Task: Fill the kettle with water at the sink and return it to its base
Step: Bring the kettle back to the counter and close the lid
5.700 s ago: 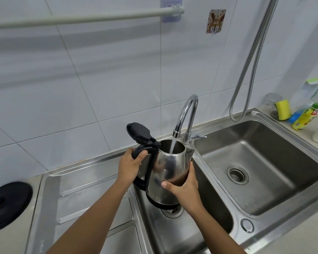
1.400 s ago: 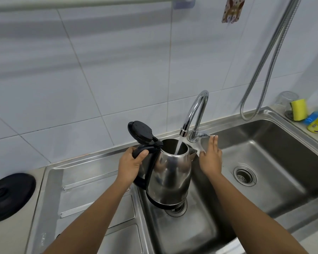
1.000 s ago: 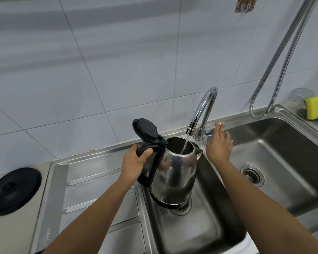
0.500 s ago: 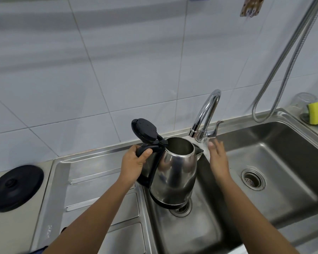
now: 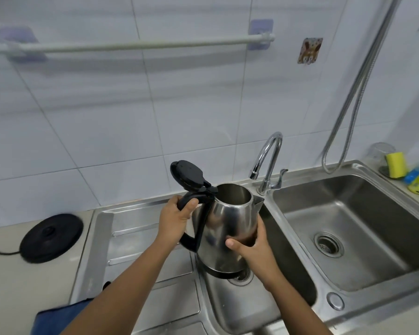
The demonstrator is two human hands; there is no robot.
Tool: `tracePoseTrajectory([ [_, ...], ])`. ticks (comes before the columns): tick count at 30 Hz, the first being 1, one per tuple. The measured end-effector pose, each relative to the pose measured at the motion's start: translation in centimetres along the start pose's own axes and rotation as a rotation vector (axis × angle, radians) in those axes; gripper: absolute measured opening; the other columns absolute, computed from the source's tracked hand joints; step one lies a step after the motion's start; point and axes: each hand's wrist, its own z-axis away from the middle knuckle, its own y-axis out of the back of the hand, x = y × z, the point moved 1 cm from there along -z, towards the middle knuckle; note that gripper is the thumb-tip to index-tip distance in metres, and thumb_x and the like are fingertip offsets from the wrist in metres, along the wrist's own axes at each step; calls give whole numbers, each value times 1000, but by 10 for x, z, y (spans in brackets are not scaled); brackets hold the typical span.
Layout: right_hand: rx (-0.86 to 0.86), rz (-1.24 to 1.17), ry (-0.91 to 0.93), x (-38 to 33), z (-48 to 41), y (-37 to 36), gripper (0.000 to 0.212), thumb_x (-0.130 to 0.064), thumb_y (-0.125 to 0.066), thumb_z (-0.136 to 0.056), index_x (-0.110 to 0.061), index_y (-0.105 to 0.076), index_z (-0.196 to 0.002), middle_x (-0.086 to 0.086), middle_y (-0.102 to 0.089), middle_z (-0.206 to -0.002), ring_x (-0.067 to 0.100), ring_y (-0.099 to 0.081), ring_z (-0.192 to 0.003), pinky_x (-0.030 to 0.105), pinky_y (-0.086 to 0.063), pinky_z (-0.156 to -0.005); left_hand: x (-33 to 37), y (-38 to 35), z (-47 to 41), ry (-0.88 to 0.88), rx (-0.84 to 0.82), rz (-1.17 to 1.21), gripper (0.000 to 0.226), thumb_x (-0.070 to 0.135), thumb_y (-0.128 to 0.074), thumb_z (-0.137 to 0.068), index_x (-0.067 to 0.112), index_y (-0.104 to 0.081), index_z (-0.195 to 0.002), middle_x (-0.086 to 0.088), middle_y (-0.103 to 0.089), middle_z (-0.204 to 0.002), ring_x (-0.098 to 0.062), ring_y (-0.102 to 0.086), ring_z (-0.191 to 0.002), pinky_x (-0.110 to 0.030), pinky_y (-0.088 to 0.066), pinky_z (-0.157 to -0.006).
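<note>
Left hand (image 5: 173, 220) grips the kettle (image 5: 228, 228) handle; right hand (image 5: 252, 246) cups its body, above the sink (image 5: 298, 269), lid open.

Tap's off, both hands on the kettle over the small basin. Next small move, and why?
Probably lift the kettle clear of the basin and swing it left toward the black base on the counter. No water runs from the faucet, the left hand grips the handle, the right hand steadies the body. The lid stands open; shut it first.
</note>
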Motion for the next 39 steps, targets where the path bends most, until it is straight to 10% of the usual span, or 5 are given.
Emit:
tracePoseTrajectory([
  [7,-66,-36,87,-20,28,-51,95,-30,-94,-60,-54,-41,-135,-32,-65,-122,-10,-61,-114,7,-51,-81,5,70,31,-17,116,-1,33,48,-64,-83,16,-57,-81,1,-61,-64,-12,-58,-61,-23,-39,-57],
  [15,-141,-2,112,-34,65,-148,110,-45,-94,-53,-42,-39,-147,-22,-66,-130,-2,-61,-120,19,-51,-93,-10,184,70,-13,191,-1,59,72,-57,-67,15,-57,-82,2,-61,-64,-9,-59,-60,-23,-39,-58],
  [39,-321,192,79,-17,141,-463,103,-64,-91,-52,-61,-36,-139,-31,-63,-125,-6,-60,-116,12,-53,-83,-142,495,129,92,379,-7,35,51,-61,-85,16,-58,-83,-4,-66,-71,-20,-64,-72,-28,-42,-62],
])
